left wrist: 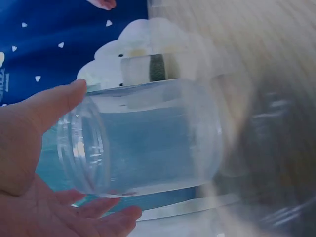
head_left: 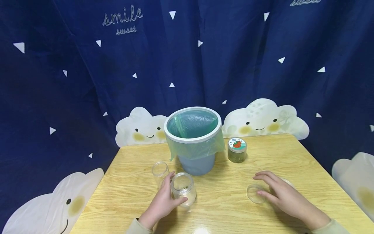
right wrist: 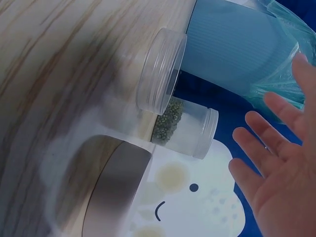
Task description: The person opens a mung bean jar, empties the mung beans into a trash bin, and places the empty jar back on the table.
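A clear, lidless jar (head_left: 190, 195) with a few small dark specks stands at the table's front. My left hand (head_left: 163, 200) is loosely around it, thumb across its near side and fingers at its left; the left wrist view has the thumb (left wrist: 61, 103) by the jar's mouth and the fingers spread below the jar (left wrist: 148, 143). Whether they press on it I cannot tell. My right hand (head_left: 287, 198), fingers apart and holding nothing, hovers beside a round clear lid (head_left: 255, 194). Partly behind that hand is another clear rim (head_left: 288, 182). The right wrist view shows the hand (right wrist: 281, 163) and the lid (right wrist: 160, 71).
Another clear jar (head_left: 160, 170) stands behind my left hand. A blue bin (head_left: 197, 164) with a green liner and white rim is at the back middle. Right of it stands a lidded jar (head_left: 237, 154) with green contents and a tomato picture. A dark blue curtain hangs behind.
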`<state>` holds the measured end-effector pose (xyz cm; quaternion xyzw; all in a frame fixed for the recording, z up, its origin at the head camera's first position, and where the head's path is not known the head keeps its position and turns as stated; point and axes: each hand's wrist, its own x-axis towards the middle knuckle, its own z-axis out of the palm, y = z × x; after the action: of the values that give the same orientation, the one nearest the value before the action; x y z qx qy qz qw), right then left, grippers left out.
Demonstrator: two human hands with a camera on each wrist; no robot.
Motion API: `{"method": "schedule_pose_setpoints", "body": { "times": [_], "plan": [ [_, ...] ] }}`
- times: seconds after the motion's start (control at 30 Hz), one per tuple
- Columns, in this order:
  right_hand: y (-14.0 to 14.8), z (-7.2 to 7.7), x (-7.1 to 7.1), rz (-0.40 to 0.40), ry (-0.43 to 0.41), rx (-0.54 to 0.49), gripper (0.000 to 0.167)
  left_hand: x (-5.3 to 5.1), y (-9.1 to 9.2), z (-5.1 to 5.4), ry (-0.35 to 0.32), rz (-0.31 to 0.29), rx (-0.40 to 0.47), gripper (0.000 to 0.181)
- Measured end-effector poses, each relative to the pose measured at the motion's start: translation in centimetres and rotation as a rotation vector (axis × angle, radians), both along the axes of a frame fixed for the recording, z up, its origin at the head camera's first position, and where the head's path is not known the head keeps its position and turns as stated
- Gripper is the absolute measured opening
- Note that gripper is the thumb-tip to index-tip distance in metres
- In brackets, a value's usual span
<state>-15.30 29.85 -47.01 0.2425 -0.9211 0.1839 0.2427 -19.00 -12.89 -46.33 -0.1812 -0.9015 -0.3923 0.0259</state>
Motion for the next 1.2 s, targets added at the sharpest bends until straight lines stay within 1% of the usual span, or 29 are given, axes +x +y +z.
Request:
{"method": "schedule_pose_setpoints", "body": {
  "times": [0.13,0.3,0.4,0.5,0.7,0.93,1.07,1.2],
  "plan": [
    [0.0,0.1,-0.1,-0.006,0.0,-0.013,0.047,0.4,0.2,0.5,0.091,0.008,-0.055,0.095],
    [-0.1,0.3,-0.3,-0.008,0.0,-0.02,0.044,0.6,0.6,1.1,0.216,0.022,-0.118,0.08],
    [-0.1,0.4,-0.5,-0.005,0.0,-0.021,0.041,0.7,0.7,1.4,0.27,0.031,-0.143,0.075],
    [-0.1,0.6,-0.6,-0.01,0.001,-0.02,0.039,0.6,0.9,1.7,0.317,0.037,-0.155,0.073],
    [-0.2,1.2,-1.1,-0.022,-0.001,-0.016,0.035,0.0,1.3,2.2,0.417,0.049,-0.169,0.068],
    [-0.6,2.2,-2.3,0.001,0.04,-0.026,0.033,-0.7,2.3,3.4,0.506,0.073,-0.222,0.059],
    [-0.8,2.6,-3.1,0.005,0.074,-0.032,0.031,-1.1,3.3,4.1,0.539,0.066,-0.221,0.055],
    [-1.1,3.0,-3.5,-0.015,0.098,-0.042,0.029,-1.4,4.5,4.6,0.556,0.065,-0.209,0.054]
  ]
}}
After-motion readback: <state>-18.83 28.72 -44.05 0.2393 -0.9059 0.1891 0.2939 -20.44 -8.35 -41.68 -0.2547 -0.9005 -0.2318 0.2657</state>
